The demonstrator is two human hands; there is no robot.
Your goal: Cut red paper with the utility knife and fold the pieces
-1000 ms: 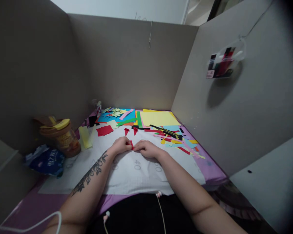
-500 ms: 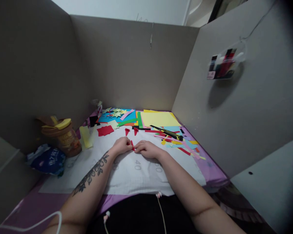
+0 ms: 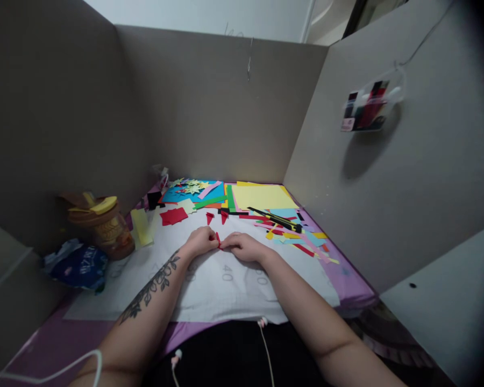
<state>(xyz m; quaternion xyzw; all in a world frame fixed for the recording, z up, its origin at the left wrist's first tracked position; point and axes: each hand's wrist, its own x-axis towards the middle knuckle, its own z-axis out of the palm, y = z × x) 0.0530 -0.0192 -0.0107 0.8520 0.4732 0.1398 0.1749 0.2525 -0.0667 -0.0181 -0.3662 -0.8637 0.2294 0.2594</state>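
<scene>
Between my two hands a small folded red paper piece (image 3: 218, 237) rests on the white sheet (image 3: 210, 295). My left hand (image 3: 202, 240) is closed, its fingertips gripping the piece from the left. The fingers of my right hand (image 3: 242, 246) are bent together, with their tips on the lower end of the same piece. Just beyond my hands lie two folded red pieces, one on the left (image 3: 210, 218) and one on the right (image 3: 225, 216). A stack of red paper squares (image 3: 173, 216) is to their left.
Paper stars (image 3: 193, 186) lie on blue paper at the back left. Yellow sheets (image 3: 264, 196) are at the back right, with a black-and-yellow cutter (image 3: 280, 220) and coloured strips nearer. A brown cup (image 3: 107, 228) and blue packet (image 3: 78, 264) stand left. Grey panels surround the table.
The fingertips of my right hand have shifted slightly left along the red piece. My left hand has stayed almost still, and the loose papers lie as before.
</scene>
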